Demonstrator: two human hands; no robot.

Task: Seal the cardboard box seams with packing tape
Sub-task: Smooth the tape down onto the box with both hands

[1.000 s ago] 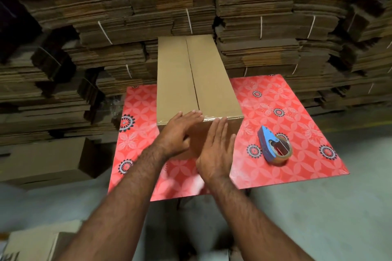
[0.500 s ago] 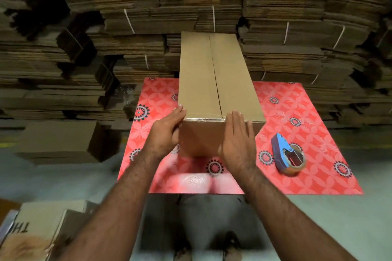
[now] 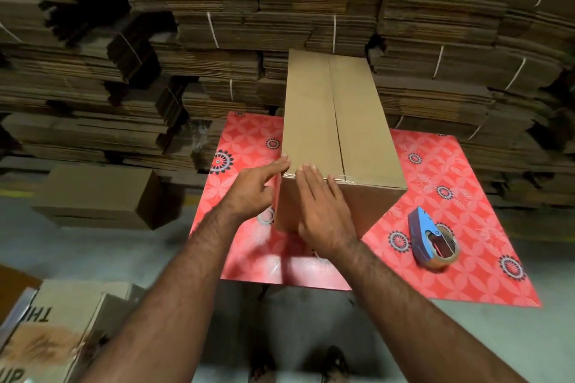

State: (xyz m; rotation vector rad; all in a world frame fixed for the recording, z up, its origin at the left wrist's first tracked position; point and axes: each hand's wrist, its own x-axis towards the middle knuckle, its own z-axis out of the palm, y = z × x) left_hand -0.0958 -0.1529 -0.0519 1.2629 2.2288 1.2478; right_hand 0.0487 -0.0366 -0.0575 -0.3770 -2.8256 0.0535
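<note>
A long brown cardboard box (image 3: pixel 336 121) lies on a red patterned table (image 3: pixel 451 258), its top flaps closed with a centre seam running away from me. Clear tape shows along its near top edge. My left hand (image 3: pixel 255 190) touches the box's near left corner, fingers spread. My right hand (image 3: pixel 320 211) lies flat against the box's near end face, fingertips at the taped edge. A blue tape dispenser (image 3: pixel 431 238) with a brown roll rests on the table, to the right of the box, apart from both hands.
Tall stacks of flattened cardboard (image 3: pixel 280 9) fill the background behind the table. An assembled box (image 3: pixel 96 196) sits on the floor at left. Printed cartons (image 3: pixel 59 329) lie at lower left. My feet (image 3: pixel 298 364) show on the grey floor below the table edge.
My right hand slid left across the box's near face toward the left corner. My left hand stayed at that corner. The view shifted, so the box appears further right.
</note>
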